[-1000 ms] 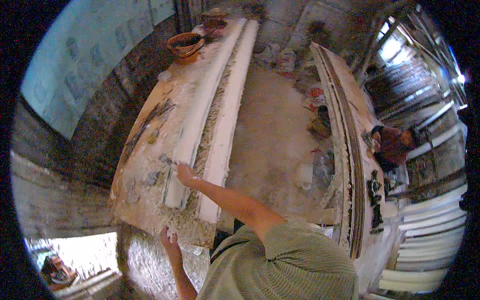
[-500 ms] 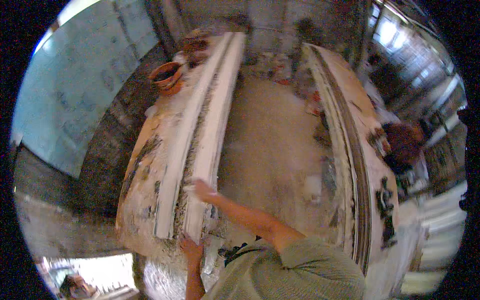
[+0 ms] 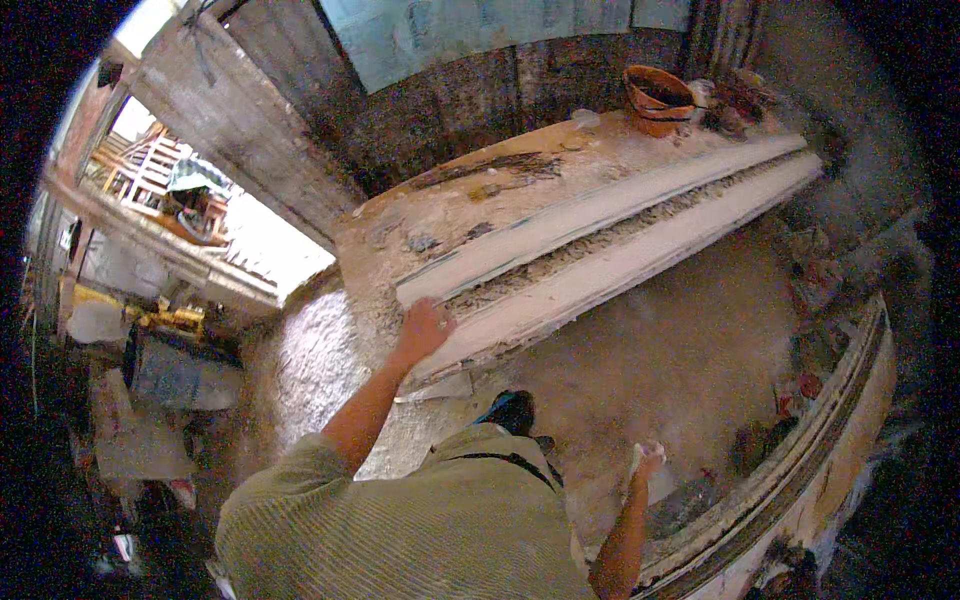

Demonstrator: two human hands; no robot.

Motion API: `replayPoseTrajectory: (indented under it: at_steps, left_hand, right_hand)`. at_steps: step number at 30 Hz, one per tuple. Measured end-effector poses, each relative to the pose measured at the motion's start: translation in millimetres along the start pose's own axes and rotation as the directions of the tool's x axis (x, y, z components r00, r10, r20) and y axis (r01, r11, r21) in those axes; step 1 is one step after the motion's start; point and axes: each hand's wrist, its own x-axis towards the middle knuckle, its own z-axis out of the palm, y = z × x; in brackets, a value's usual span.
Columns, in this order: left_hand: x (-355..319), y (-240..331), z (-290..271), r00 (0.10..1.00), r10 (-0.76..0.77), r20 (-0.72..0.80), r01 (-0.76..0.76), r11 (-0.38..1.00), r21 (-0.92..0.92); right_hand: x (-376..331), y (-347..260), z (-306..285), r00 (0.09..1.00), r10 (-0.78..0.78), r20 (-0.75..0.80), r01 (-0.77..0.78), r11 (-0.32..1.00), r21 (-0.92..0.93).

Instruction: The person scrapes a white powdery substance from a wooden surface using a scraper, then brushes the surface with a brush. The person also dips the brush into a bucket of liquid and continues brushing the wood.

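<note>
A long pale moulding (image 3: 610, 255), with smooth strips either side of a rough, crumb-filled groove (image 3: 560, 258), lies on a dusty worktop (image 3: 372, 250). At its near left end, my left hand (image 3: 426, 328) rests on the moulding beside the groove, its fingers slightly bent and partly hidden. Low on the right, well away from the moulding, my right hand (image 3: 652, 460) is closed around a small white piece (image 3: 637, 458), too blurred to name exactly.
An orange bucket (image 3: 658, 100) stands on the worktop's far side. A second long moulding (image 3: 790, 480) curves along the lower right. Dusty floor (image 3: 640, 370) lies between them. White powdery material (image 3: 320, 350) is at the left, near a bright doorway (image 3: 275, 245).
My view has swung left. My right hand has come off the moulding and dropped to my right side with the white piece; my left hand remains at the moulding's near end.
</note>
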Motion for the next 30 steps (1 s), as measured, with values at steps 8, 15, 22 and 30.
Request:
replayPoseTrajectory:
  at_steps: [8, 15, 22, 30]
  left_hand:
    - [140.7, -109.0, 4.1, 0.872, -0.456, -0.18, 0.441, 0.89, -0.115]
    - [230.6, -81.5, 42.8, 0.968, -0.208, 0.139, 0.219, 0.974, -0.064]
    - [249.2, -100.1, 58.8, 0.939, -0.154, 0.308, 0.117, 0.984, 0.138]
    - [184.6, -59.2, 35.6, 0.875, -0.479, 0.077, 0.393, 0.608, -0.69]
  right_hand:
    - [28.9, 31.2, -4.7, 0.977, 0.195, -0.084, -0.147, 0.908, 0.393]
    - [154.9, -77.2, -40.6, 0.987, -0.158, -0.021, 0.158, 0.952, 0.262]
    - [249.5, -374.9, -39.9, 0.848, -0.529, 0.036, 0.48, 0.794, 0.373]
    - [335.3, -630.3, 115.7, 0.486, -0.859, 0.162, 0.776, 0.509, 0.372]
